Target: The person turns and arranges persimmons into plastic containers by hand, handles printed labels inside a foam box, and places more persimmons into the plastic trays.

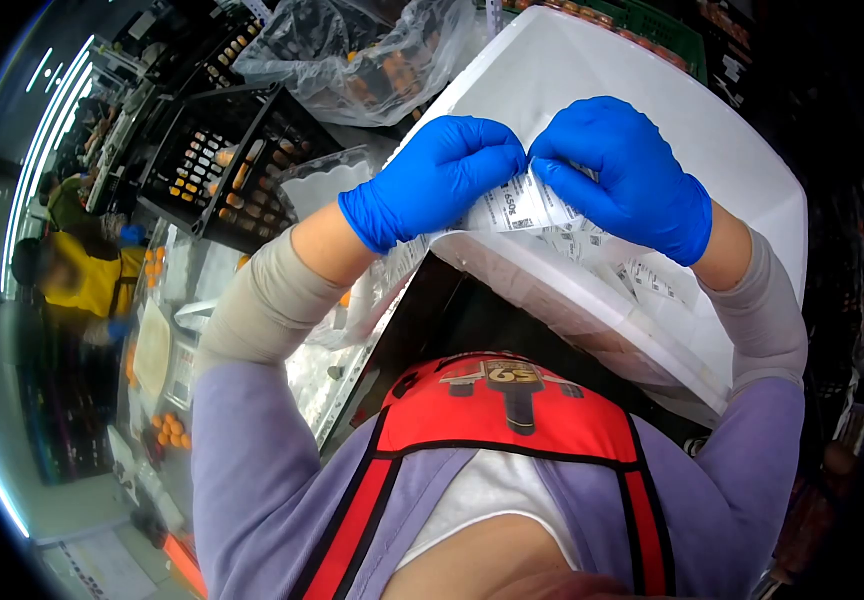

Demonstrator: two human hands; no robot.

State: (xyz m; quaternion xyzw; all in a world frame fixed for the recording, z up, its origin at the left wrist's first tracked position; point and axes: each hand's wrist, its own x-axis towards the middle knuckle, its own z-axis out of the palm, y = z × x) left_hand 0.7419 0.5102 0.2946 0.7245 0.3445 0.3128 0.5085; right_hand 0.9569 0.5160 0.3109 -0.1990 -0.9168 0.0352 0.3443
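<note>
Printed 650g label [514,208], two-handed grip.
Left hand [442,178], right hand [624,172]: gloved fingers clamped on its upper edge, over white plastic tub [552,65].

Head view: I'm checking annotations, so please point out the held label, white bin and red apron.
Held label [519,206]: head view, on its printed face.
White bin [552,65]: head view, on its inner wall.
Red apron [587,430]: head view, on its bib.

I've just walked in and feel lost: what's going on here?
A person's gloved left hand and right hand hold a printed label at the near edge of a white bin. More printed pieces lie inside it. Off to the left are a black crate and another person in yellow.
</note>
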